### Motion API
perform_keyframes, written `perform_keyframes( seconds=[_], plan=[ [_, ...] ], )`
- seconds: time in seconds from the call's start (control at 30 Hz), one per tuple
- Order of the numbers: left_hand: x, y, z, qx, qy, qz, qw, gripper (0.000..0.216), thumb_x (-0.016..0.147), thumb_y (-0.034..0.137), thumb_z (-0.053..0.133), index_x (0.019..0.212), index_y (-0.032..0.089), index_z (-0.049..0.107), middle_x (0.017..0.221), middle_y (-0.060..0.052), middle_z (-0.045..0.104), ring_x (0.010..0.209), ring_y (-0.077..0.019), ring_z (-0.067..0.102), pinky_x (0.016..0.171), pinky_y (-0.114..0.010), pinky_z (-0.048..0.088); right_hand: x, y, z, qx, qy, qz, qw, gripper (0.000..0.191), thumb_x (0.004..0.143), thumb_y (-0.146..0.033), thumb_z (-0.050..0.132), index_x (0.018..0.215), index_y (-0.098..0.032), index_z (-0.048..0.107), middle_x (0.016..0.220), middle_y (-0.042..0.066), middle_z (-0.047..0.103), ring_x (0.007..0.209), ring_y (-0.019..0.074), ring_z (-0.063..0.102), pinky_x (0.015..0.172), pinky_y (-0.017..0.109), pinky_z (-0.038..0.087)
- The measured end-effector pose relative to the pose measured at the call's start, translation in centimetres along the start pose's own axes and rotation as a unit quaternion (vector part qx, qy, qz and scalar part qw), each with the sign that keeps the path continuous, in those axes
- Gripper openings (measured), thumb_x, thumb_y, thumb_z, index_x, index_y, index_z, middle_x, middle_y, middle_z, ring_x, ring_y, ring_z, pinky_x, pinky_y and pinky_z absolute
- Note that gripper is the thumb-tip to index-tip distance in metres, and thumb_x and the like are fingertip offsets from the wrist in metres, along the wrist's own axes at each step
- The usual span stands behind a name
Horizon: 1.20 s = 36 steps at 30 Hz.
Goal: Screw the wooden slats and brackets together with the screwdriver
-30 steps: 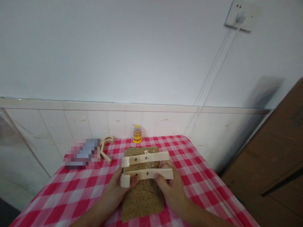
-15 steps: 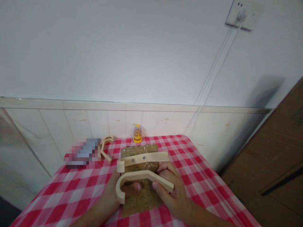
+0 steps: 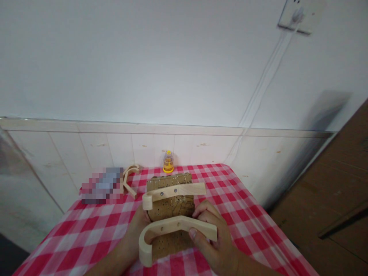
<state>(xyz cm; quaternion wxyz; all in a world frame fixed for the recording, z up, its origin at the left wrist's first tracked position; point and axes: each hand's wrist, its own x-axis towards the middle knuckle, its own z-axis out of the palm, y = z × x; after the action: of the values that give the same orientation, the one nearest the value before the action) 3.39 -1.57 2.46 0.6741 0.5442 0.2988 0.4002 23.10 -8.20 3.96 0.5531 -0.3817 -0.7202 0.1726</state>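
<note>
A brown, tape-wrapped cardboard block [image 3: 178,207], dotted with small holes, sits in front of me. Across its far part lies a wooden hook [image 3: 188,189] with two dark screw heads in it. A second wooden hook [image 3: 169,228], with two holes showing, is over the near part. My right hand [image 3: 214,237] pinches its straight end between thumb and fingers, close to the block's right edge. My left hand [image 3: 135,226] is closed at the block's left side, its fingers mostly hidden behind the near hook's curved end.
More wooden hooks [image 3: 129,184] lie at the back left beside a pixelated object [image 3: 102,186]. A yellow screwdriver-bit holder [image 3: 168,163] stands near the wall. A red-and-white checked cloth [image 3: 221,180] covers the table. To the right is a brown wooden panel [image 3: 330,214].
The near hook has come toward me, away from the screwed hook, together with my right hand. My left thumb, visible on the cardboard before, is now hidden. The view shifted slightly.
</note>
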Motion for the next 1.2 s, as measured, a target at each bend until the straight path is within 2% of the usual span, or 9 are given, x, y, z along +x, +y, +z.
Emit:
perform_keyframes(
  seconds=[0.1, 0.2, 0.3, 0.53, 0.7, 0.83, 1.03, 1.2],
  plan=[
    [-0.1, -0.5, -0.7, 0.031, 0.004, 0.044, 0.999, 0.056, 0.068, 0.043, 0.086, 0.118, 0.022, 0.073, 0.111, -0.01, 0.079, 0.116, -0.0393, 0.068, 0.096, -0.049, 0.058, 0.2, 0.1, 0.1, -0.004, 0.015, 0.021, 1.0, 0.017, 0.089, -0.02, 0.06, 0.072, -0.021, 0.059, 0.08, 0.003, 0.058, 0.072, 0.0168, 0.06, 0.064, 0.028, 0.05],
    [-0.4, -1.2, -1.3, 0.095, 0.059, 0.078, 0.991, 0.062, 0.062, 0.037, 0.091, 0.118, 0.021, 0.071, 0.118, -0.011, 0.076, 0.115, -0.0369, 0.069, 0.1, -0.046, 0.056, 0.4, 0.4, 0.3, -0.015, 0.042, 0.039, 0.998, 0.016, 0.088, -0.02, 0.062, 0.072, -0.021, 0.059, 0.078, 0.002, 0.058, 0.07, 0.0164, 0.06, 0.061, 0.027, 0.048],
    [-0.5, -1.8, -1.6, 0.101, 0.081, 0.065, 0.989, 0.065, 0.064, 0.038, 0.09, 0.121, 0.02, 0.068, 0.122, -0.013, 0.075, 0.113, -0.0352, 0.069, 0.099, -0.046, 0.056, 0.5, 0.9, 0.5, -0.019, 0.07, 0.049, 0.996, 0.017, 0.087, -0.02, 0.063, 0.071, -0.021, 0.059, 0.077, 0.002, 0.058, 0.068, 0.016, 0.06, 0.059, 0.026, 0.048],
    [-0.6, -1.8, -1.2, 0.078, 0.072, 0.033, 0.994, 0.071, 0.063, 0.046, 0.09, 0.124, 0.019, 0.065, 0.123, -0.015, 0.074, 0.114, -0.0355, 0.069, 0.099, -0.047, 0.057, 0.5, 1.3, 0.8, -0.019, 0.074, 0.073, 0.994, 0.021, 0.085, -0.024, 0.063, 0.066, -0.022, 0.055, 0.07, 0.0, 0.059, 0.065, 0.0162, 0.059, 0.059, 0.026, 0.048],
    [-0.8, -1.2, -0.8, 0.068, 0.074, 0.042, 0.994, 0.069, 0.065, 0.052, 0.087, 0.123, 0.019, 0.067, 0.125, -0.016, 0.073, 0.114, -0.0365, 0.069, 0.098, -0.047, 0.057, 0.9, 1.2, 0.9, -0.005, 0.079, 0.083, 0.993, 0.009, 0.085, -0.024, 0.063, 0.076, -0.022, 0.063, 0.075, 0.001, 0.067, 0.066, 0.0168, 0.063, 0.061, 0.026, 0.051],
    [-0.9, -1.3, -0.8, 0.071, 0.078, 0.032, 0.994, 0.071, 0.067, 0.054, 0.085, 0.127, 0.019, 0.066, 0.121, -0.016, 0.075, 0.115, -0.0381, 0.068, 0.099, -0.05, 0.057, 1.1, 1.0, 1.1, 0.018, 0.1, 0.09, 0.991, 0.006, 0.084, -0.022, 0.064, 0.078, -0.023, 0.064, 0.081, 0.002, 0.071, 0.072, 0.0189, 0.068, 0.066, 0.028, 0.055],
    [-0.7, -1.7, -1.1, 0.086, 0.087, 0.027, 0.992, 0.066, 0.073, 0.053, 0.082, 0.127, 0.019, 0.067, 0.129, -0.015, 0.071, 0.122, -0.0363, 0.066, 0.106, -0.05, 0.052, 1.0, 0.9, 1.0, 0.009, 0.107, 0.09, 0.99, 0.003, 0.085, -0.023, 0.067, 0.085, -0.024, 0.069, 0.094, 0.005, 0.076, 0.088, 0.0244, 0.073, 0.08, 0.035, 0.06],
    [-0.7, -1.5, -1.0, 0.094, 0.097, 0.016, 0.991, 0.068, 0.072, 0.056, 0.082, 0.126, 0.018, 0.067, 0.127, -0.016, 0.072, 0.119, -0.0371, 0.067, 0.102, -0.048, 0.055, 0.8, 1.5, 1.1, 0.013, 0.107, 0.099, 0.989, 0.015, 0.087, -0.024, 0.067, 0.1, -0.026, 0.073, 0.105, 0.006, 0.076, 0.099, 0.0256, 0.073, 0.087, 0.038, 0.06]
  ],
)
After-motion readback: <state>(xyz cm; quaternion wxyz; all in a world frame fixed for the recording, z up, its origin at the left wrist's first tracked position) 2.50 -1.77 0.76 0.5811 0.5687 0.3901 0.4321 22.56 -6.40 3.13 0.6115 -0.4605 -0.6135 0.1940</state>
